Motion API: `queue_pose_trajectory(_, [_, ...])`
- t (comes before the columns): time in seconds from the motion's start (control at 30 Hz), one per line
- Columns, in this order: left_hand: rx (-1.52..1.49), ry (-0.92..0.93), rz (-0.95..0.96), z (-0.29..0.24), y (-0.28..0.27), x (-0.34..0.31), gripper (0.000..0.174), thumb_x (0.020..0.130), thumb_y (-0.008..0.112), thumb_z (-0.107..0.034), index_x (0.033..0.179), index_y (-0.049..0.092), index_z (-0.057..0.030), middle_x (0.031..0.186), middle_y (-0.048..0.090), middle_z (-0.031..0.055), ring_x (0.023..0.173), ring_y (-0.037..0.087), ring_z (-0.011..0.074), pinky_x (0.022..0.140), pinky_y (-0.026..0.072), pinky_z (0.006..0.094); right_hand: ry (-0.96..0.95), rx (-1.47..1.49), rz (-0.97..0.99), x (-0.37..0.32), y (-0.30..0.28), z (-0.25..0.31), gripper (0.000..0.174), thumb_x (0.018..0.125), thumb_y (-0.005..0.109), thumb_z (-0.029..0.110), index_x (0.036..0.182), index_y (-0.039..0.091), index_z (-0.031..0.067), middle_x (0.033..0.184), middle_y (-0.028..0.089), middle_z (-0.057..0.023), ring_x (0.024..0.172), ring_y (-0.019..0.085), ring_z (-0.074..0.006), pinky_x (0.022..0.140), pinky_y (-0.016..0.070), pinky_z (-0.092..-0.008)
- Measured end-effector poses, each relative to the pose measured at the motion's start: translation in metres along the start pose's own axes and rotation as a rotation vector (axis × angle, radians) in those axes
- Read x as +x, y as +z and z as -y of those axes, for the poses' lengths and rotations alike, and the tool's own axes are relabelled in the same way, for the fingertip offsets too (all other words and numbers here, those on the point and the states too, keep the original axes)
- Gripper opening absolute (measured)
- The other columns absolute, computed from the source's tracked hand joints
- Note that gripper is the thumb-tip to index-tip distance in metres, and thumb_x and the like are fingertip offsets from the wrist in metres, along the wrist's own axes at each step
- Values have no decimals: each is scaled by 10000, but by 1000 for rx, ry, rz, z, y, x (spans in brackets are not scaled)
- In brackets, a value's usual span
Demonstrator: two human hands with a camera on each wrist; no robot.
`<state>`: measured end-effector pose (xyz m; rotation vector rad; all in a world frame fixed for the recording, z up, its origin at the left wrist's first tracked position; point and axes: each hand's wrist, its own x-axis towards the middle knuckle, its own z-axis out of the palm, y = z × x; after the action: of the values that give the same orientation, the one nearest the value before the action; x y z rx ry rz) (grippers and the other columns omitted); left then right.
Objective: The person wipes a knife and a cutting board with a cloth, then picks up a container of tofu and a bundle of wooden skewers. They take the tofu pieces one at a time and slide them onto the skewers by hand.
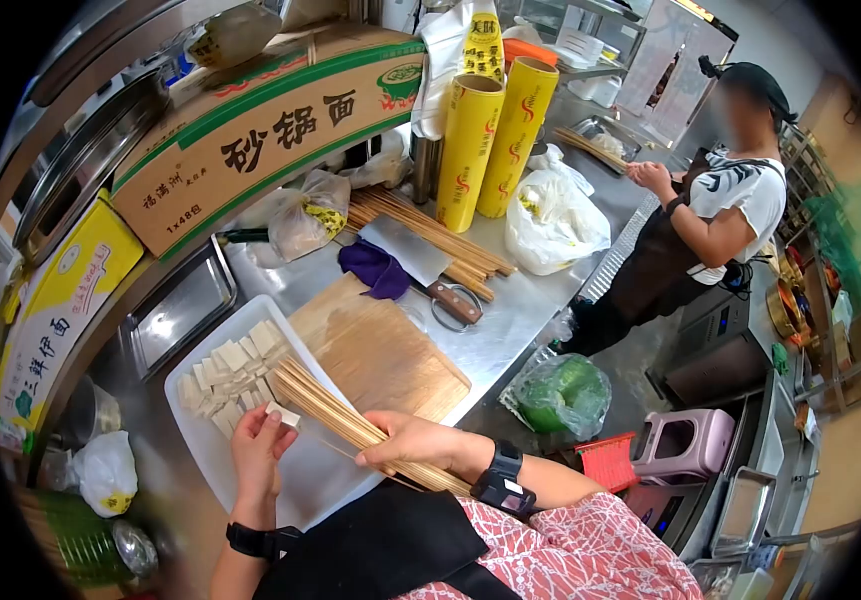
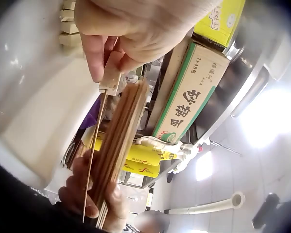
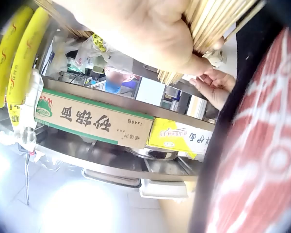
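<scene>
left hand [image 1: 258, 452] pinches a white block [image 1: 285, 416] at the tip of one stick [image 2: 93, 150], right hand [image 1: 408, 441] grips the stick bundle [image 1: 328, 408], and the block pile [image 1: 222, 372] in the white tub [image 1: 302, 478] looks all unskewered

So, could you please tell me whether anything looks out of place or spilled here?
No spill or damage shows. Slightly odd is the cleaver, its blade partly over loose skewers beyond the cutting board, rather than on the board.

Bright indoor light, white ceiling glare, fisheye-curved dark edges
</scene>
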<state>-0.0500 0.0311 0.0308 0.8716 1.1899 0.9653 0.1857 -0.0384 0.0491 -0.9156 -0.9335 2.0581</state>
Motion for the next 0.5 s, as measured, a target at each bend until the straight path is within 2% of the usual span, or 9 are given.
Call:
queue_pose_trajectory(0.1, [-26, -71, -9, 2, 4, 1, 247, 893, 584, -129, 1105, 549, -7, 943, 590, 52, 786, 600, 144, 717, 546, 279, -15, 121, 32, -8, 4, 13, 323, 803, 642, 76, 1071, 470, 20, 770, 549, -34, 570, 531, -69, 521, 458, -197])
queue_pose_trajectory(0.2, [-20, -105, 43, 0, 3, 4, 273, 911, 565, -174, 1132, 534, -16, 977, 583, 56, 816, 593, 143, 743, 536, 286, 53, 215, 128, -6, -5, 7, 380, 817, 609, 25, 1160, 446, 28, 807, 561, -38, 648, 581, -112, 570, 502, -230])
queue_pose_trajectory(0.27, [-47, -122, 76, -12, 3, 1, 301, 931, 535, -228, 1154, 521, -25, 982, 583, 59, 840, 589, 147, 763, 527, 292, 114, 194, 57, -7, -7, 9, 421, 810, 615, 14, 1191, 436, 25, 851, 595, -73, 665, 617, -136, 588, 527, -234])
queue_pose_trajectory(0.33, [-23, -85, 56, -7, -14, 9, 313, 942, 511, -269, 1142, 535, -28, 1002, 582, 63, 872, 587, 153, 778, 520, 297, 125, 260, 0, -7, -13, -1, 378, 807, 598, -10, 1157, 457, 14, 840, 599, -96, 688, 632, -159, 595, 531, -246])
queue_pose_trajectory(0.4, [58, -15, -36, 3, -39, 28, 291, 923, 544, -251, 1107, 565, -28, 998, 591, 68, 891, 594, 156, 760, 519, 296, 113, 234, -102, -10, -3, 7, 342, 774, 599, -25, 1097, 487, -11, 771, 567, -89, 665, 606, -161, 592, 522, -244])
queue_pose_trajectory(0.5, [355, 98, -170, 17, -73, 52, 270, 869, 608, -214, 1059, 590, -23, 992, 611, 90, 898, 605, 173, 755, 510, 287, 105, 206, -127, -8, 0, 8, 321, 759, 599, -33, 1063, 501, -7, 726, 554, -71, 614, 568, -150, 548, 481, -244])
